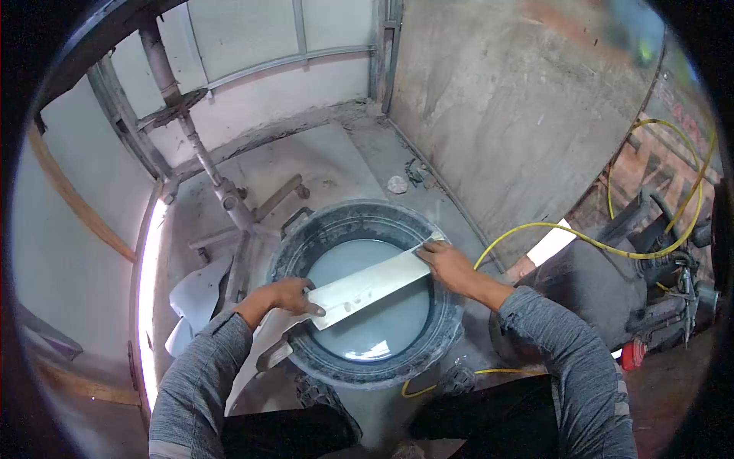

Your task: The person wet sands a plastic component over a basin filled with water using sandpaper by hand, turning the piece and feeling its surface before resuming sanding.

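A long white panel [375, 284] slants across the top of a round black tub [359, 218], with wet-looking spots on its upper face. The tub holds cloudy, pale water [386, 340]. My left hand [287, 297] is closed on the panel's lower left part, thumb on top. At the panel's upper right end, my right hand [451, 266] grips the edge, its fingers partly hidden. To the left, a further pale piece [264, 336] reaches down below my left wrist; I cannot tell whether it belongs to the same panel.
A metal stand [200, 149] with legs is left of the tub, near white curved pieces [200, 294] on the floor. A grey tank-like machine [585, 283] and yellow hose [535, 226] are at right. A large board [512, 115] leans behind. My shoes are close below the tub.
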Demonstrator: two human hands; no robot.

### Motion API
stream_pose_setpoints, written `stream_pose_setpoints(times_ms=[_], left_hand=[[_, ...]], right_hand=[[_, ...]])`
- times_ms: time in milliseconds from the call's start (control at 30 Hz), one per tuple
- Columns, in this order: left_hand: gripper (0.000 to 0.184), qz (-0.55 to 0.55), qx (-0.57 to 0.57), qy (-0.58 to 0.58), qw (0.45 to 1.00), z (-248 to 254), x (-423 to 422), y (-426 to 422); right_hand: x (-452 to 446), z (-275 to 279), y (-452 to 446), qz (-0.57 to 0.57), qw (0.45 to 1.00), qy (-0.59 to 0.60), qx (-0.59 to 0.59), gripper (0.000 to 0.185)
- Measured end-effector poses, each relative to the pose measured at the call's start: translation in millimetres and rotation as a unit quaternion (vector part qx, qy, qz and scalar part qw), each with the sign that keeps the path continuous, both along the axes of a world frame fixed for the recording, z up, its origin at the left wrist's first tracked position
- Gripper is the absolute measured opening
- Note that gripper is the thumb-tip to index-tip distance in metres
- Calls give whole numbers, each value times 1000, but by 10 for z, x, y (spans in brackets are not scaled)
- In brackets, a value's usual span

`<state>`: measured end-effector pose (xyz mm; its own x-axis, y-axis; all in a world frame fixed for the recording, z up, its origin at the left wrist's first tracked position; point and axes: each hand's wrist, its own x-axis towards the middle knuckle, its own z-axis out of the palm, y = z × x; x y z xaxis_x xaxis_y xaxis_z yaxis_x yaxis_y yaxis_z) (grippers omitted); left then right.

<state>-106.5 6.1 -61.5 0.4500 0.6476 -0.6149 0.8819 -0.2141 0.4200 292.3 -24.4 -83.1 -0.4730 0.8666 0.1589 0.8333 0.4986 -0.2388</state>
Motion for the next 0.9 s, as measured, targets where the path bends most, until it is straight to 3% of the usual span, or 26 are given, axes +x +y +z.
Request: stream_pose_setpoints(times_ms=[100, 133, 233, 267, 367, 400, 500, 533, 700, 800, 900], left_hand=[[85, 16, -47, -32, 998, 71, -206, -80], [74, 11, -30, -32, 999, 73, -242, -108], [67, 34, -3, -93, 995, -4, -332, -115], [55, -4, 66, -116, 991, -38, -361, -136], [47, 28, 60, -194, 979, 126, -295, -169], [44, 51, 46, -167, 984, 221, -254, -166], [46, 25, 116, -175, 977, 253, -281, -92], [42, -18, 200, -219, 955, 251, -278, -83], [43, 24, 172, -208, 963, 447, -37, -77], [46, 13, 230, -193, 954, 468, 93, -40], [48, 37, 220, -160, 962, 502, 186, -22]], right_hand=[[-54, 29, -9, 8, 1000, -5, 21, 41], [-75, 69, -32, 7, 1000, -13, 12, 41], [-149, 166, -75, 20, 999, -31, -1, 41], [-176, 188, -100, 20, 999, -40, -7, 41], [-256, 234, -187, 15, 999, -42, -11, 42], [-276, 242, -199, 11, 999, -34, -7, 42], [-320, 277, -181, 15, 998, -30, 44, 42], [-349, 321, -202, 17, 999, -3, 44, 41], [-663, 515, -282, 61, 991, 36, 114, 45], [-812, 618, -305, 92, 988, 36, 115, 51], [-881, 698, -353, 112, 984, 29, 139, 50]])
